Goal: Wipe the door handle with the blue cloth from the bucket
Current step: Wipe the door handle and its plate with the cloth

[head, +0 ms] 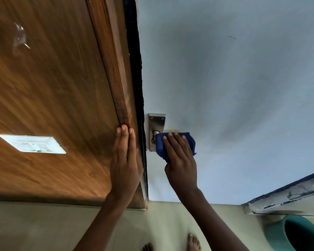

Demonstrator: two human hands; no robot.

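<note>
A metal door handle (156,133) on a steel backplate (156,122) sits at the left edge of a pale blue door (225,87). My right hand (181,156) presses a folded blue cloth (176,144) over the lever, which is mostly hidden under the cloth; only the lever's base near the plate shows. My left hand (125,160) lies flat with fingers together against the brown wooden frame (120,87) just left of the handle, holding nothing. A green bucket (288,234) stands on the floor at the lower right.
A wood-grain wall panel (43,87) with a white switch plate (33,144) fills the left. A worn, chipped ledge (288,198) runs at the lower right above the bucket. My bare feet (193,242) stand on the pale floor below.
</note>
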